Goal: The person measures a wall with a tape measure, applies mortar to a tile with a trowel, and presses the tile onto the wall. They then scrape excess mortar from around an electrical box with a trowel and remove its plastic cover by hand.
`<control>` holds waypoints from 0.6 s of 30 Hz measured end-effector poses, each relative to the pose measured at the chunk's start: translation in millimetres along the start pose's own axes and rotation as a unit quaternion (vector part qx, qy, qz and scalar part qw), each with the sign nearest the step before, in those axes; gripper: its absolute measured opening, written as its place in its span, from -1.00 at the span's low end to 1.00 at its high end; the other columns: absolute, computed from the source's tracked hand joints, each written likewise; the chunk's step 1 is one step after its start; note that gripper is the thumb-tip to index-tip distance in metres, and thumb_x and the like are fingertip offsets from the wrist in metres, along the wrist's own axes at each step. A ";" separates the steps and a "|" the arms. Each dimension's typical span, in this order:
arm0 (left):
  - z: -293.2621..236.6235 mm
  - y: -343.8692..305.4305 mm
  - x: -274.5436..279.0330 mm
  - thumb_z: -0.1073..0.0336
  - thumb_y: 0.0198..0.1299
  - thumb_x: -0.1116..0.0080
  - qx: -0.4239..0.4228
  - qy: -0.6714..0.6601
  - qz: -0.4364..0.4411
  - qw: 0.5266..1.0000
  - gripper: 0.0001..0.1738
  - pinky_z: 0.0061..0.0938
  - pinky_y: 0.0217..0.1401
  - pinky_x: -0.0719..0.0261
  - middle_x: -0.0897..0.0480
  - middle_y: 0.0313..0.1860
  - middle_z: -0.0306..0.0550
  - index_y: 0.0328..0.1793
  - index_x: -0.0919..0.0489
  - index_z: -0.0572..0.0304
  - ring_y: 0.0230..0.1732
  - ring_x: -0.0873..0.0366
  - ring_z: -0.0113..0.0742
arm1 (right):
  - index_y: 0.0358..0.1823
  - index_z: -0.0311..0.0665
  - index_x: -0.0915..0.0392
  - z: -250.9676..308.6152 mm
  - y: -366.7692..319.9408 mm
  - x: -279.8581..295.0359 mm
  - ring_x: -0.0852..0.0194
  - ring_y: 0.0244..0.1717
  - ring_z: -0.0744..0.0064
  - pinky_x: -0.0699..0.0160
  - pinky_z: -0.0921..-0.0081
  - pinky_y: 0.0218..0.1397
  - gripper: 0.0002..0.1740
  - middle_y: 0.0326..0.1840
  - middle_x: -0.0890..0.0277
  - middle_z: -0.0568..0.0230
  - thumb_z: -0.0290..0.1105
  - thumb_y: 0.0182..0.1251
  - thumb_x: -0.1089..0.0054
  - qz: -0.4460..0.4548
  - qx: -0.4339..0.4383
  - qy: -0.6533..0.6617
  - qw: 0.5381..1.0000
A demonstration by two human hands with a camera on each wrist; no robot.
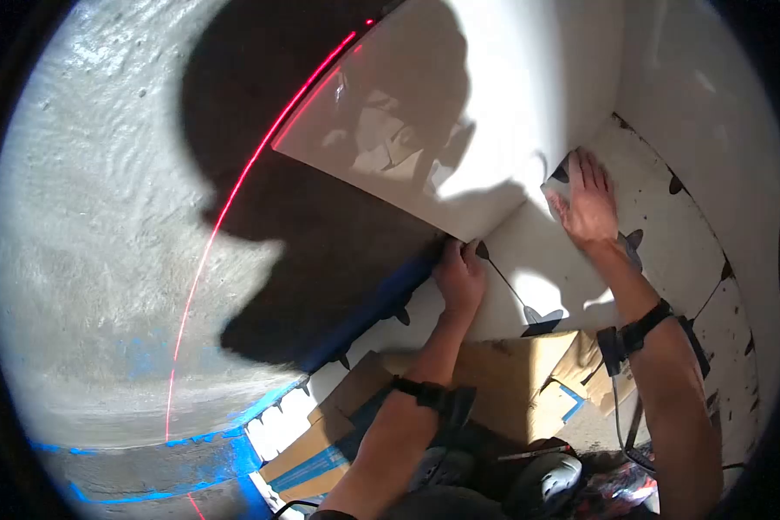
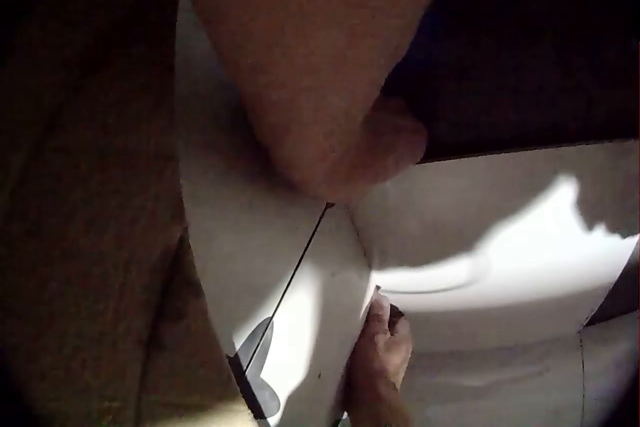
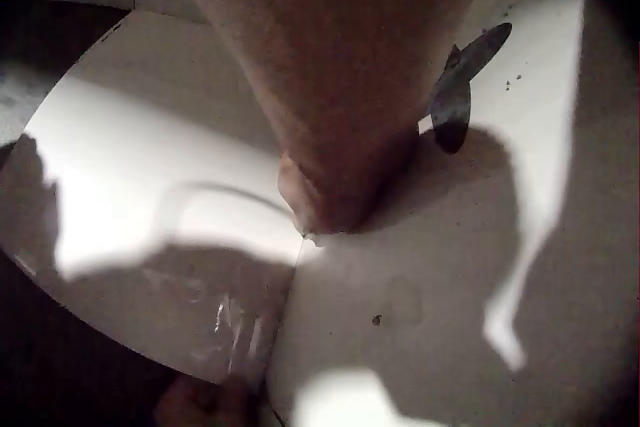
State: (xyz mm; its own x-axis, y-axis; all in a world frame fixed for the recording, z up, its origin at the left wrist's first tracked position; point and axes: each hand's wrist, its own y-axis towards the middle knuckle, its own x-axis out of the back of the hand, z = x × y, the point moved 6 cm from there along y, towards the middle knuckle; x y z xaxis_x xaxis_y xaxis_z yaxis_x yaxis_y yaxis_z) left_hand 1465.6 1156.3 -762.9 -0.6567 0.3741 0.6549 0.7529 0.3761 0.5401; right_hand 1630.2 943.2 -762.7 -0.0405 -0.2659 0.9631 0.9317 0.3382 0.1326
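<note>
My left hand [image 1: 460,276] pinches the lower corner of a large glossy white wall tile [image 1: 503,104], where it meets the white floor tiles [image 1: 529,234]. In the left wrist view the left hand [image 2: 345,152] hides most of what its fingers touch. My right hand [image 1: 591,201] lies with fingers extended on the floor tile, close to the foot of the wall tile. A dark grey wedge [image 1: 562,169] shows beside its fingertips. In the right wrist view the forearm covers most of the right hand [image 3: 305,202].
Grey levelling wedges [image 1: 543,321] stand along the floor joints. Bare grey wall [image 1: 104,260] with a red laser line fills the left, edged low down by blue tape or paint [image 1: 260,403]. Cardboard [image 1: 494,381] covers the floor before my shoes [image 1: 556,481]. Another white wall [image 1: 711,95] rises at right.
</note>
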 end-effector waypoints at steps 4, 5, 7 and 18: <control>-1.4 -0.5 2.0 0.44 0.29 -0.26 -0.022 0.024 0.009 0.999 -0.89 -0.11 -0.29 -0.61 -0.72 -0.31 0.12 -0.09 -0.60 0.23 -0.29 -0.70 0.15 | 0.61 -0.38 0.00 1.7 -3.7 1.2 0.07 0.68 -0.08 0.17 0.03 0.74 -0.10 0.66 -0.04 -0.13 0.11 0.52 -0.02 -0.019 0.006 -0.002 1.000; -1.6 0.4 0.8 0.44 0.29 -0.26 -0.020 0.025 0.012 0.999 -0.89 -0.11 -0.29 -0.61 -0.72 -0.31 0.12 -0.09 -0.60 0.23 -0.29 -0.70 0.15 | 0.61 -0.38 0.00 2.4 -2.4 1.4 0.07 0.68 -0.08 0.17 0.03 0.74 -0.10 0.66 -0.04 -0.13 0.11 0.52 -0.02 -0.015 0.005 -0.002 1.000; -0.8 -0.9 0.0 0.43 0.29 -0.27 0.009 0.004 -0.002 1.000 -0.87 -0.09 -0.29 -0.61 -0.71 -0.34 0.10 -0.07 -0.58 0.23 -0.29 -0.70 0.16 | 0.62 -0.38 0.00 1.0 -1.9 1.7 0.07 0.68 -0.08 0.16 0.03 0.74 -0.11 0.66 -0.03 -0.14 0.08 0.52 -0.04 -0.003 0.005 -0.013 1.000; 8.2 -4.8 -2.9 0.43 0.32 -0.22 0.016 0.021 0.018 0.999 -0.83 -0.06 -0.21 -0.61 -0.70 -0.23 0.12 0.01 -0.60 0.21 -0.24 -0.68 0.24 | 0.64 -0.34 0.04 1.7 0.3 -1.7 0.19 0.73 -0.02 0.27 0.07 0.77 -0.11 0.72 0.08 -0.06 0.04 0.53 -0.06 0.012 -0.016 0.001 1.000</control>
State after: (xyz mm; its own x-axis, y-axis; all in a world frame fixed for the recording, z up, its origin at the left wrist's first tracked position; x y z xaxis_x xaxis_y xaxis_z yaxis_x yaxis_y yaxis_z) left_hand 1463.5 1160.4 -771.8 -0.6269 0.3512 0.6955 0.7732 0.3905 0.4997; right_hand 1630.0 945.2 -763.8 -0.0163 -0.2597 0.9656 0.9434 0.3160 0.1009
